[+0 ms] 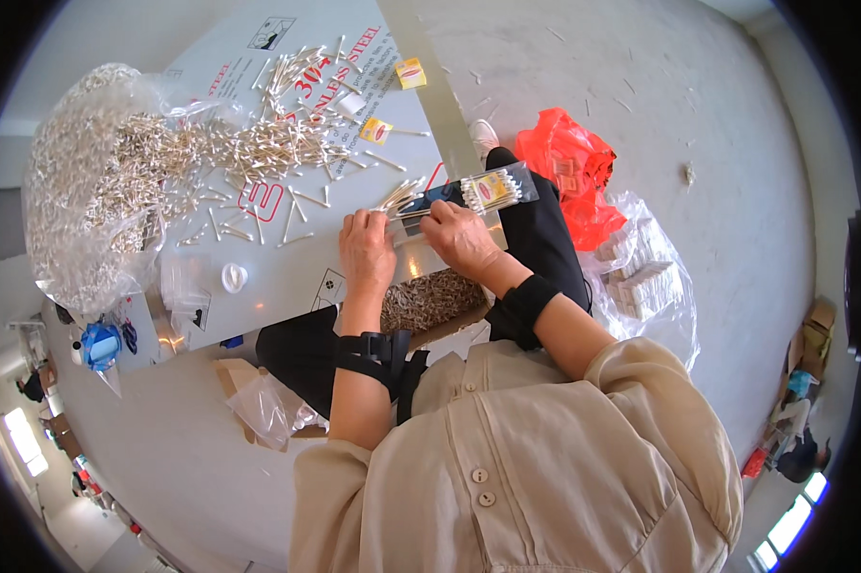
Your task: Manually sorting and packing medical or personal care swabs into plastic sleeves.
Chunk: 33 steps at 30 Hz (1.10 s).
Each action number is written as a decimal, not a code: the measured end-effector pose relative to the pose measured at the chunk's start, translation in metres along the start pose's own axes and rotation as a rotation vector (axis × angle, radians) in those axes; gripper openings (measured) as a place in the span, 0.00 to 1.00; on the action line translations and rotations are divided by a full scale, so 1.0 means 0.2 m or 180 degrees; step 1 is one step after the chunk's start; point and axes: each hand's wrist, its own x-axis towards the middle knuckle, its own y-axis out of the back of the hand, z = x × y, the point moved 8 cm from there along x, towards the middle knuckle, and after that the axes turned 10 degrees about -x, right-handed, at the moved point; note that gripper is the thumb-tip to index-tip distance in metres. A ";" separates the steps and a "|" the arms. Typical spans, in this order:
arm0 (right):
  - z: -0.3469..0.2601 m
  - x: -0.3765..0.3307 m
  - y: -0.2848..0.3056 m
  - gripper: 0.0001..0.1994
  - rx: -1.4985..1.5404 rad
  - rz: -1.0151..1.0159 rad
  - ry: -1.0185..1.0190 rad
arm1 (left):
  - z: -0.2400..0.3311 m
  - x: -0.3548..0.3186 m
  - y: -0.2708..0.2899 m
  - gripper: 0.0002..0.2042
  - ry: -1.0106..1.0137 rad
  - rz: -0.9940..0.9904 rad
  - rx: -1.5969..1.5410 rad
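At the near right edge of the metal-topped table, my left hand [367,250] and my right hand [459,239] face each other, fingers bent and closed. A few thin cotton swabs [409,216] span the gap between my fingertips, pinched from both sides. Just beyond lies a small bunch of cotton swabs [402,196], beside a flat dark surface [440,195]. Past my right fingers is a clear packet of cotton swabs [493,190] with a yellow label. My palms and some fingertips are hidden from view.
A large plastic bag of cotton swabs [96,191] spills a loose heap [259,143] across the table. Yellow cards [410,74] and a small white round cup [234,278] lie there too. Below sits a box of swabs [430,304]; red [566,172] and clear bags [645,277] stand right.
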 end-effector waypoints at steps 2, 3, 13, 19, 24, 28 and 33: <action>0.03 0.01 -0.01 0.05 0.0007 -0.0009 -0.0219 | -0.02 0.03 -0.02 0.13 0.0144 -0.0061 0.0054; 0.06 0.01 -0.02 0.07 0.0207 -0.0050 -0.0469 | -0.03 0.05 -0.03 0.18 0.0129 -0.0044 0.0121; 0.22 -0.05 -0.04 0.15 0.1993 0.0688 -0.1946 | -0.01 -0.08 -0.22 0.38 0.0191 -0.0479 0.0686; 0.18 0.00 -0.02 0.17 0.1828 0.1122 -0.1456 | -0.05 0.05 -0.20 0.36 -0.0057 -0.0632 0.0910; 0.27 0.09 -0.10 0.17 0.2246 0.0878 -0.1711 | -0.07 0.12 -0.17 0.34 -0.0202 -0.0680 0.1039; 0.31 0.16 -0.09 0.14 0.1712 0.0794 -0.1548 | -0.07 0.13 -0.15 0.30 -0.0240 -0.0301 0.0963; 0.33 0.27 -0.11 0.12 0.1075 0.0460 -0.1259 | -0.08 0.16 -0.11 0.23 -0.0100 0.0103 0.0202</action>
